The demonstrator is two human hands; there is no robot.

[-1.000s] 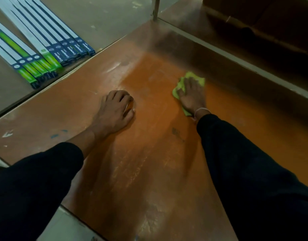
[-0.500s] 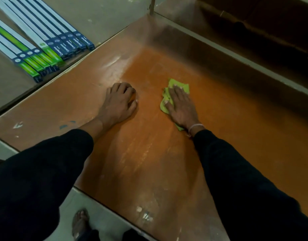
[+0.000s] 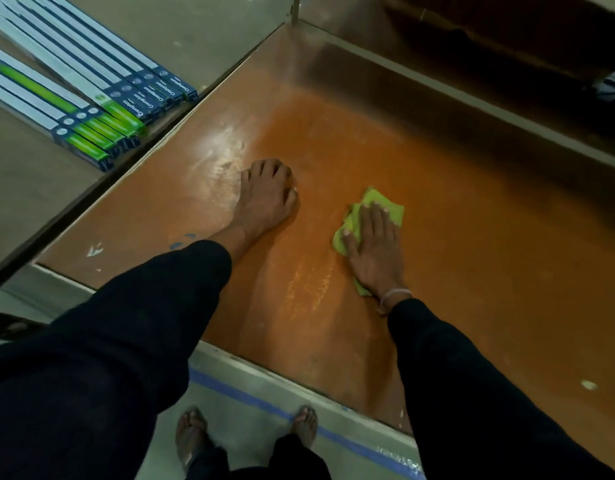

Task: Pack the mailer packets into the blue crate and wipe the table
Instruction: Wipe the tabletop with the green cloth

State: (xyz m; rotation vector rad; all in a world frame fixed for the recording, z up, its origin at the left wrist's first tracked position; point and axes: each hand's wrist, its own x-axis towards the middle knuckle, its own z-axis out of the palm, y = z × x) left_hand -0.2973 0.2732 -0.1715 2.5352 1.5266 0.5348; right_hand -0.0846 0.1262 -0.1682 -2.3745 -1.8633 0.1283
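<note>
Head camera shows the right hand point(image 3: 373, 252) lying flat, fingers straight and spread, pressing a green cloth point(image 3: 377, 202) onto the orange table point(image 3: 472, 271); over the last second hand and cloth have come back from farther up the tabletop toward its near edge. The left hand point(image 3: 266, 197) stays braced on the table, fingers curled under, holding nothing. No mailer packets or blue crate are in view, so packing looks finished and wiping is under way. Long boxes point(image 3: 91, 98) lie on the neighbouring surface at the left.
</note>
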